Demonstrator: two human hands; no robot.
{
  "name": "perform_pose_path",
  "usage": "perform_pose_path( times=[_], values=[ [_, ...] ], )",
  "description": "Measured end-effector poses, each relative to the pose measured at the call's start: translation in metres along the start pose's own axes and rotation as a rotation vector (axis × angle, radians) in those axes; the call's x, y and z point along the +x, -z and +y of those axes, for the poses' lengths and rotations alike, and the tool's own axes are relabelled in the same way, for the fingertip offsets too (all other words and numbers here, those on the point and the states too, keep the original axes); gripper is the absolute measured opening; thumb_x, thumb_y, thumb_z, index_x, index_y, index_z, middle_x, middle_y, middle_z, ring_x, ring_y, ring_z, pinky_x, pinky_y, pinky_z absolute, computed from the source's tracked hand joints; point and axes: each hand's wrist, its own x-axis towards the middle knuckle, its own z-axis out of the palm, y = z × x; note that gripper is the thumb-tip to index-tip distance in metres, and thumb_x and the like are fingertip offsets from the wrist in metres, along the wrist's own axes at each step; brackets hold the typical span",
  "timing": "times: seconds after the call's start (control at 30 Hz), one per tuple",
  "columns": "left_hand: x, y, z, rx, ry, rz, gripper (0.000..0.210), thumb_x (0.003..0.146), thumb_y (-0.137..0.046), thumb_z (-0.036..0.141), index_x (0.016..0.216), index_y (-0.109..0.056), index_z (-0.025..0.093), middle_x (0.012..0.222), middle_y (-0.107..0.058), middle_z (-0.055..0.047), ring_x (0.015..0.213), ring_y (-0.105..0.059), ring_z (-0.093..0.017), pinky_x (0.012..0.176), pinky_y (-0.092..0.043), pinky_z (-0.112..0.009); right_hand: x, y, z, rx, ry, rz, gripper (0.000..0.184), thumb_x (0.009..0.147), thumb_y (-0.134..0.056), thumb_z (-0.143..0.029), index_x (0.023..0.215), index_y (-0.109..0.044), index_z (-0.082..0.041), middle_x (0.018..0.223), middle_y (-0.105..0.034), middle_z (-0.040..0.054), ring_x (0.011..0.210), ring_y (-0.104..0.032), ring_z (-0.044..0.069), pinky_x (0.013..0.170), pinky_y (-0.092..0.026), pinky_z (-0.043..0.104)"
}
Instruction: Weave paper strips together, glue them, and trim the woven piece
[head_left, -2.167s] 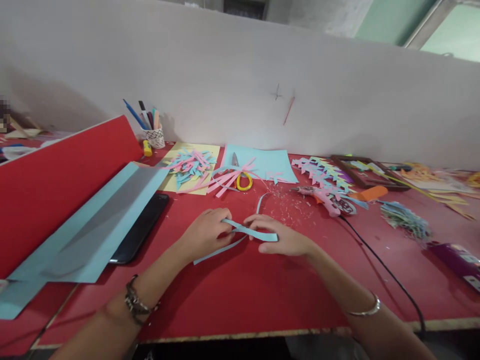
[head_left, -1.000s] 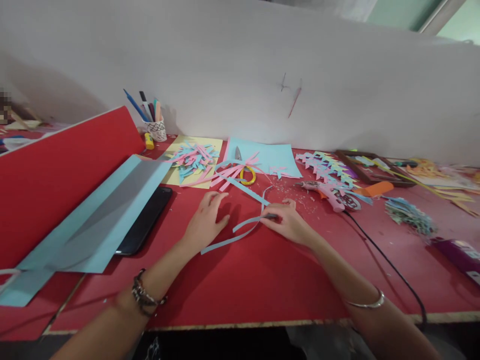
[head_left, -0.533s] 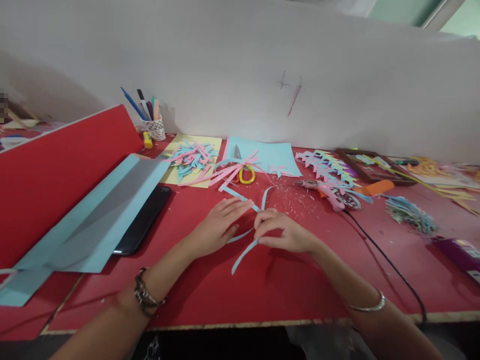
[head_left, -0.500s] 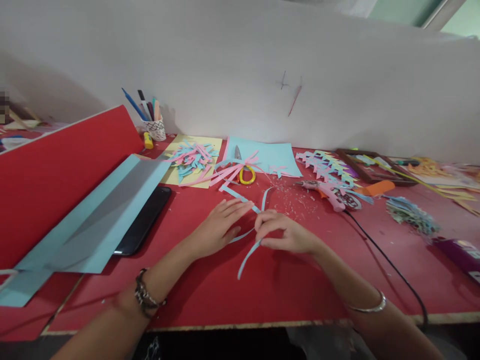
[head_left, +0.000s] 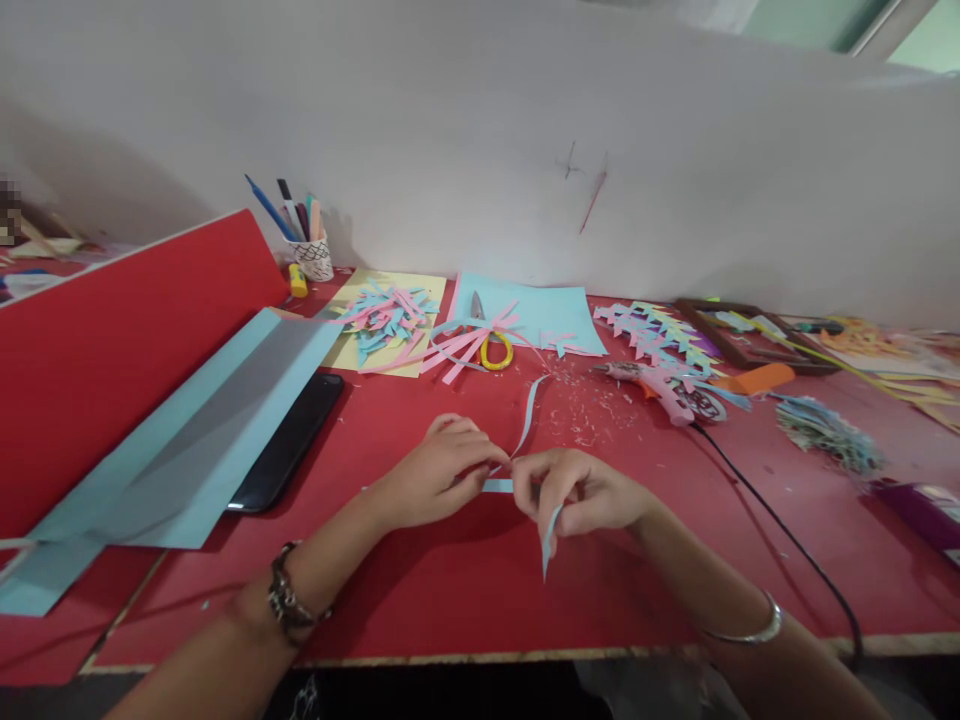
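Observation:
Light blue paper strips run between and around my two hands over the red tabletop. With its fingertips pressed together, my left hand (head_left: 442, 470) grips a strip close to the right fingers. My right hand (head_left: 581, 490) is closed on the strips, its fingertips almost touching the left ones. One short strip end (head_left: 551, 545) hangs below the right fingers. A flat strip (head_left: 499, 486) shows between the hands, partly hidden by them. Another curved strip (head_left: 529, 412) rises behind the fingers. Exactly where the strips cross is covered by my fingers.
Yellow-handled scissors (head_left: 495, 350) lie among pink strips (head_left: 469, 345) behind my hands. Cut paper pieces (head_left: 390, 315) heap at back left. A pink glue gun (head_left: 660, 390) with a black cord lies right. A black phone (head_left: 292, 440) is partly under blue paper (head_left: 247, 440) at left.
Both hands have shifted, the left tilting downward and its fingers closing in on the strips. The blue strips have turned, and the hanging end moved right with my right hand.

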Motion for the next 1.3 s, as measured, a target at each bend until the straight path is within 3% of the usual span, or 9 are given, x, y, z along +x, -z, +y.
perform_pose_path(
  times=[0.2, 0.37, 0.47, 0.57, 0.63, 0.73, 0.9, 1.1, 1.3],
  values=[
    [0.000, 0.000, -0.005, -0.151, 0.102, -0.021, 0.025, 0.084, -0.039, 0.029, 0.074, -0.057, 0.017, 0.071, -0.051, 0.000, 0.066, -0.048, -0.011, 0.064, -0.038, -0.024, -0.008, 0.008, 0.016, 0.039, -0.008, 0.316, 0.043, 0.075, -0.050, -0.055, 0.054, -0.060, -0.019, 0.055, -0.047, -0.0009, 0.053, -0.042, 0.010, 0.055, -0.035, 0.025],
    [0.001, -0.002, -0.005, -0.272, 0.086, 0.020, 0.015, 0.078, -0.050, 0.027, 0.069, -0.057, 0.017, 0.076, -0.052, -0.001, 0.074, -0.050, -0.012, 0.069, -0.040, -0.024, -0.002, 0.007, 0.020, 0.104, -0.118, 0.739, 0.040, 0.070, -0.053, -0.058, 0.061, -0.054, -0.019, 0.047, -0.036, -0.0054, 0.044, -0.031, 0.008, 0.045, -0.028, 0.024],
    [0.002, 0.000, -0.003, -0.383, 0.210, 0.061, 0.015, 0.078, -0.047, 0.027, 0.069, -0.053, 0.017, 0.072, -0.054, 0.000, 0.069, -0.051, -0.011, 0.066, -0.040, -0.023, 0.003, 0.007, 0.019, 0.153, -0.125, 0.941, 0.034, 0.072, -0.052, -0.053, 0.067, -0.052, -0.020, 0.046, -0.030, -0.0077, 0.042, -0.026, 0.007, 0.046, -0.030, 0.023],
    [0.000, 0.001, -0.004, -0.544, 0.375, 0.023, 0.019, 0.080, -0.042, 0.032, 0.068, -0.046, 0.018, 0.057, -0.048, 0.005, 0.051, -0.046, -0.008, 0.052, -0.038, -0.020, 0.006, 0.009, 0.019, 0.158, -0.111, 1.025, 0.030, 0.074, -0.051, -0.050, 0.068, -0.049, -0.021, 0.047, -0.028, -0.0083, 0.042, -0.024, 0.006, 0.047, -0.032, 0.023],
    [-0.001, 0.000, -0.006, -0.607, 0.465, -0.022, 0.024, 0.081, -0.037, 0.036, 0.066, -0.041, 0.019, 0.049, -0.040, 0.008, 0.041, -0.037, -0.006, 0.043, -0.031, -0.018, 0.005, 0.011, 0.020, 0.141, -0.086, 1.067, 0.028, 0.073, -0.052, -0.049, 0.068, -0.047, -0.021, 0.047, -0.026, -0.0086, 0.042, -0.024, 0.007, 0.046, -0.032, 0.022],
    [0.000, -0.002, -0.008, -0.580, 0.516, -0.001, 0.027, 0.081, -0.036, 0.038, 0.062, -0.037, 0.019, 0.048, -0.033, 0.009, 0.040, -0.030, -0.005, 0.041, -0.025, -0.018, 0.003, 0.012, 0.022, 0.082, -0.073, 1.073, 0.030, 0.072, -0.053, -0.049, 0.066, -0.045, -0.021, 0.045, -0.024, -0.0093, 0.041, -0.024, 0.006, 0.042, -0.028, 0.021],
    [0.003, -0.004, -0.005, -0.432, 0.423, 0.043, 0.019, 0.079, -0.041, 0.032, 0.068, -0.047, 0.017, 0.060, -0.044, 0.005, 0.055, -0.041, -0.008, 0.051, -0.033, -0.019, 0.006, 0.000, 0.019, -0.160, -0.152, 1.032, 0.030, 0.075, -0.047, -0.046, 0.060, -0.045, -0.020, 0.045, -0.031, -0.0075, 0.040, -0.028, 0.006, 0.040, -0.024, 0.020],
    [0.002, -0.006, 0.006, -0.459, 0.394, 0.014, 0.020, 0.085, -0.032, 0.033, 0.078, -0.046, 0.019, 0.053, -0.042, 0.007, 0.048, -0.040, -0.008, 0.050, -0.034, -0.020, 0.016, -0.022, 0.013, -0.395, -0.174, 0.978, 0.020, 0.074, -0.045, -0.033, 0.058, -0.047, -0.020, 0.047, -0.042, -0.0043, 0.041, -0.036, 0.007, 0.041, -0.029, 0.020],
    [0.003, -0.014, 0.016, -0.387, 0.352, 0.001, 0.033, 0.087, -0.022, 0.039, 0.073, -0.044, 0.018, 0.063, -0.044, 0.003, 0.060, -0.045, -0.011, 0.058, -0.036, -0.023, 0.017, -0.019, 0.024, -0.549, -0.240, 0.911, 0.023, 0.076, -0.044, -0.034, 0.059, -0.045, -0.020, 0.048, -0.043, -0.0041, 0.044, -0.039, 0.008, 0.046, -0.031, 0.021]
  ],
)
